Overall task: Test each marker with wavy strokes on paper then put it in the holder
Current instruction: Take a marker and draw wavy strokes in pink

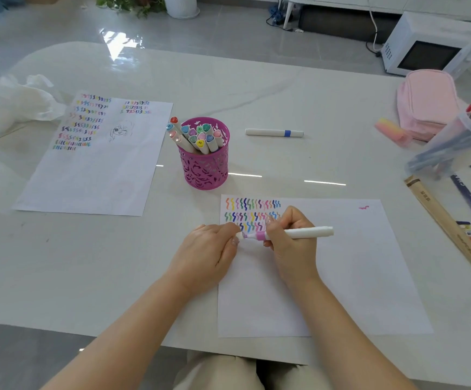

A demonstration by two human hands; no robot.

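Fingers (230, 230) of the left hand (211, 249) are curled and pinch the cap end of the marker (299, 233). The right hand (290, 246) wraps the white barrel just behind the lilac band, its fingers (273, 225) closed round it. This two-handed hold reads as a cap being pulled off or pushed on; cannot tell which. The marker lies roughly level over the sheet, cap end toward the left edge.

Table (285, 94): pale, glossy.
Test paper (355, 263): squared to the near edge in front of the person, probably so both hands work without reaching.
Second sheet (93, 178): rows already filled, set aside toward the left edge.
Holder (204, 170): magenta cut-out cup, mid-table, just beyond the paper, handy for dropping markers in. It holds a cluster of capped markers leaning left.
Blue-banded marker (273, 132): lies loose beyond the holder, toward the right edge; judged to be awaiting its test.
Wavy strokes (252, 215): three rows in the paper's far left corner; the third is short, so testing is judged unfinished.

Marker in hand: white barrel, lilac band, lilac section by the left fingers. Nib hidden.
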